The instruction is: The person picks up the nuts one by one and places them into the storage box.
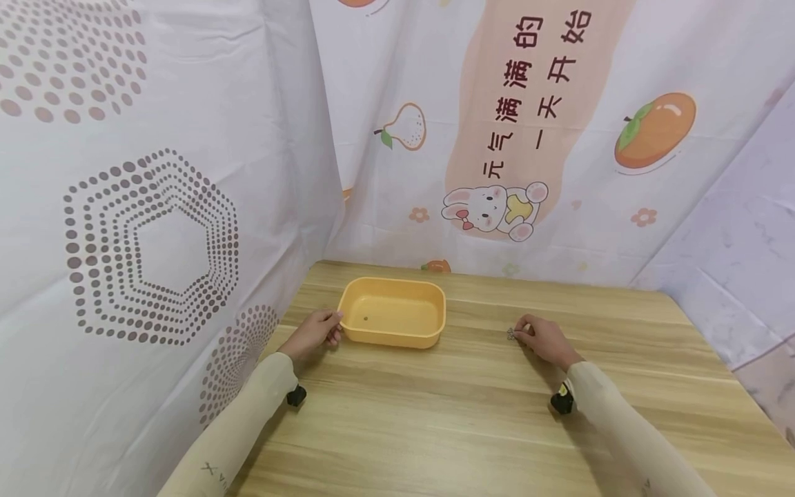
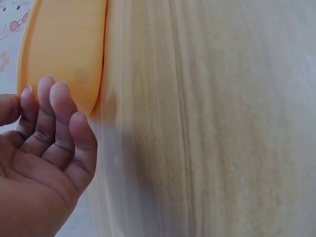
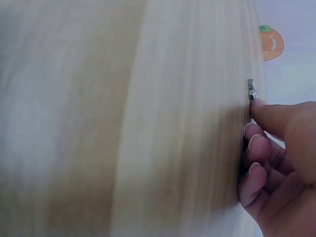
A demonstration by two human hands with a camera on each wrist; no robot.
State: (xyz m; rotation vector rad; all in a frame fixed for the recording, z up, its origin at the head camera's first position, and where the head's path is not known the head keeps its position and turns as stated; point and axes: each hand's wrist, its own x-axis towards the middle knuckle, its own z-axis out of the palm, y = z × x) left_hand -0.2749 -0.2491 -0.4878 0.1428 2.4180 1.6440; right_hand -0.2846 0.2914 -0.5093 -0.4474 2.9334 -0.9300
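A yellow rectangular basin sits on the wooden table, left of the middle. My left hand pinches its left rim between thumb and forefinger; in the left wrist view the other fingers curl loosely beside the basin wall. One small dark piece lies on the basin's floor. Farther right, my right hand is down at the tabletop, thumb and fingertips at a small cluster of grey metal pieces that look like nuts. The right wrist view shows the thumb tip against these metal pieces; whether one is pinched is hidden.
The wooden table extends around both hands. A printed curtain hangs along its back edge, and a white dotted curtain closes off the left side. Another pale curtain stands at the right.
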